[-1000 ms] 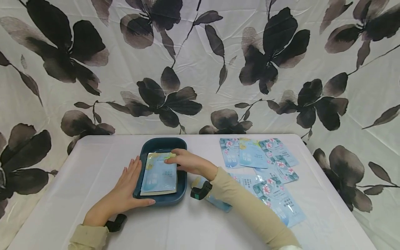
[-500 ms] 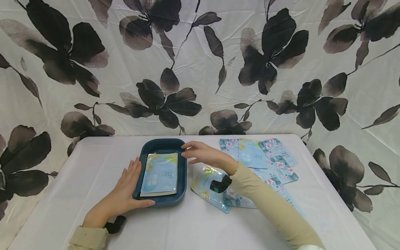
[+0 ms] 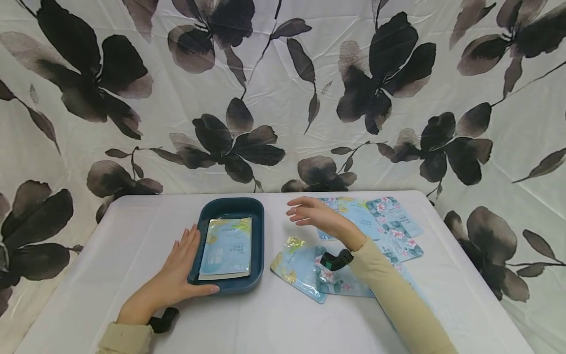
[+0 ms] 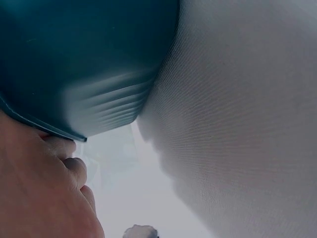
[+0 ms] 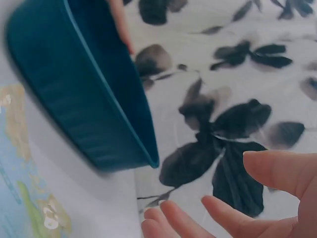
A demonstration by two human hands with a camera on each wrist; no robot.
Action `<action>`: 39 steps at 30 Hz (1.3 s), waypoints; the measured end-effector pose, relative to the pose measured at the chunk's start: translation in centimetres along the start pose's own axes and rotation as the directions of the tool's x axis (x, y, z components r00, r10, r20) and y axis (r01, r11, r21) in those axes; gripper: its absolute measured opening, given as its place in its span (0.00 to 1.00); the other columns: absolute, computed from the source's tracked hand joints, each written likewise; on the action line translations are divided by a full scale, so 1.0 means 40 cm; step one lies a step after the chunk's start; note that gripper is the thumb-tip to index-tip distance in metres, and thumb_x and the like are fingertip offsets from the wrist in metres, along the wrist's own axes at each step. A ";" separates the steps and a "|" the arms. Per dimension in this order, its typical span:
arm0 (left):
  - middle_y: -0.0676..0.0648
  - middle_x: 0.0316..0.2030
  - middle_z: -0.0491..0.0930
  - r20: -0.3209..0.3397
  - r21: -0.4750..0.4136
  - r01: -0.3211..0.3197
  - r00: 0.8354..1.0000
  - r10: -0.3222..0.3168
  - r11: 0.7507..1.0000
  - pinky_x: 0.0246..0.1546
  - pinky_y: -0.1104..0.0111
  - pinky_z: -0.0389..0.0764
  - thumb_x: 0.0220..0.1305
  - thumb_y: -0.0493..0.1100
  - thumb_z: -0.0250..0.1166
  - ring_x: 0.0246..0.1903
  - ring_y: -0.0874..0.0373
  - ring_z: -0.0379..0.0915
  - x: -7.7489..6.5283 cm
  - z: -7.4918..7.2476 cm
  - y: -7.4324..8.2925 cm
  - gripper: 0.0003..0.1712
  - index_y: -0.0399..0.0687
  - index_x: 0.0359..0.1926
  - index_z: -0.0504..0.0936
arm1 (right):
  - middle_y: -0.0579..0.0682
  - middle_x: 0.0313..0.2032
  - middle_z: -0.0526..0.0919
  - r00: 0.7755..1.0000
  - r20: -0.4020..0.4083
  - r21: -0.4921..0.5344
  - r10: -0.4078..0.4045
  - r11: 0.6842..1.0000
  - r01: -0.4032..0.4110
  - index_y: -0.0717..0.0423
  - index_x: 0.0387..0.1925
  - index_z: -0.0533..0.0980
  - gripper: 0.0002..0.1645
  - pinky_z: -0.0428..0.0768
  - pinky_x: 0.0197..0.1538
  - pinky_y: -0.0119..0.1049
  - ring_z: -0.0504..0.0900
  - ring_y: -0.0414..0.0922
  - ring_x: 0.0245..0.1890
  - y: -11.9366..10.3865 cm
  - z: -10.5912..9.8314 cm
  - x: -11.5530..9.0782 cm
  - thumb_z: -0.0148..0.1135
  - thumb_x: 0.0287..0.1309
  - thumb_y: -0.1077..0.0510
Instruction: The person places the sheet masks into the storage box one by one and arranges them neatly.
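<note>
A dark blue tray [image 3: 258,265] stands on the left half of the table, with pale blue sachets [image 3: 229,250] stacked inside, the top one yellow-flowered. My left hand [image 3: 174,273] rests against the tray's left side, its fingers straight and its thumb along the near rim. Right of the tray my right hand [image 3: 325,217] hovers over the table with relaxed fingers, holding nothing. A yellow-flowered sachet [image 3: 296,268] lies below it, overlapping a pink-flowered sachet [image 3: 342,285]. In the right wrist view, the fingers and thumb of that hand are spread apart from the tray [image 5: 74,109].
Several more sachets [image 3: 398,241] lie overlapping on the right of the table [image 3: 247,324], partly hidden by my right arm. Behind the table hangs a white cloth [image 3: 305,157] with dark flowers. Each wrist bears a black camera band [image 3: 164,319].
My right hand has let go of the top sachet in the tray and moved right, out over the table. My left hand has stayed at the tray.
</note>
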State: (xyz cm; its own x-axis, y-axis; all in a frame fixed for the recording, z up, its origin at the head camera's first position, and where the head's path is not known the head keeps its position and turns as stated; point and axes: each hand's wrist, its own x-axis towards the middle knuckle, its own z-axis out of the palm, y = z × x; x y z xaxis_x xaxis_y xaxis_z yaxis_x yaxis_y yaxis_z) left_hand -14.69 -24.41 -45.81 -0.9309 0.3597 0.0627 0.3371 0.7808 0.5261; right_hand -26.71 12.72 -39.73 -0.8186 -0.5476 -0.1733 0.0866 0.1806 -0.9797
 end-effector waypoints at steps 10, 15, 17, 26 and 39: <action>0.42 0.78 0.24 0.000 -0.016 -0.006 1.000 0.006 1.000 0.71 0.42 0.26 0.44 0.71 0.74 0.75 0.46 0.14 0.002 -0.009 0.007 0.79 0.38 0.78 0.33 | 0.68 0.63 0.71 0.993 -0.099 0.144 -0.067 0.986 0.081 0.70 0.68 0.62 0.27 0.69 0.67 0.50 0.73 0.60 0.63 0.087 -0.027 -0.063 0.47 0.76 0.58; 0.40 0.78 0.25 0.002 -0.014 -0.010 1.000 0.010 1.000 0.71 0.41 0.27 0.44 0.70 0.75 0.75 0.46 0.14 0.004 -0.011 0.005 0.79 0.38 0.78 0.33 | 0.68 0.63 0.72 0.987 -0.151 0.192 -0.057 0.978 0.086 0.72 0.67 0.63 0.27 0.65 0.69 0.54 0.72 0.62 0.63 0.132 -0.029 -0.057 0.50 0.74 0.60; 0.40 0.78 0.25 0.003 -0.012 -0.008 1.000 0.008 1.000 0.71 0.41 0.28 0.44 0.70 0.75 0.75 0.46 0.14 0.003 -0.013 0.003 0.80 0.38 0.78 0.32 | 0.68 0.62 0.73 0.985 -0.164 0.187 -0.057 0.979 0.087 0.73 0.67 0.63 0.28 0.64 0.69 0.54 0.72 0.61 0.63 0.149 -0.029 -0.053 0.51 0.74 0.60; 0.39 0.78 0.26 0.001 -0.021 0.011 1.000 -0.011 1.000 0.71 0.42 0.26 0.44 0.71 0.74 0.75 0.44 0.14 0.002 -0.008 0.002 0.79 0.38 0.78 0.33 | 0.60 0.48 0.83 0.977 -0.107 -0.249 -0.186 0.956 0.155 0.71 0.57 0.73 0.25 0.80 0.50 0.37 0.82 0.48 0.46 0.204 -0.018 -0.050 0.63 0.64 0.58; 0.38 0.78 0.26 -0.002 -0.029 0.019 1.000 -0.019 0.999 0.71 0.40 0.28 0.44 0.70 0.75 0.75 0.44 0.14 0.000 -0.006 0.012 0.79 0.36 0.77 0.34 | 0.48 0.38 0.74 0.989 -0.061 -0.636 -0.132 0.769 0.063 0.47 0.56 0.80 0.38 0.71 0.41 0.38 0.69 0.45 0.37 0.204 0.033 -0.053 0.84 0.39 0.55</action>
State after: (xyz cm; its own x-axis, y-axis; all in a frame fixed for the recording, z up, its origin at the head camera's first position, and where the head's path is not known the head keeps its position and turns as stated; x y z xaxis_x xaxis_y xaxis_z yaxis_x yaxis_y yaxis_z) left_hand -14.55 -24.16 -45.36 -0.9376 0.3435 0.0542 0.3149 0.7726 0.5513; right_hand -23.52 14.29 -47.47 -0.8562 -0.5154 -0.0362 -0.3459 0.6238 -0.7009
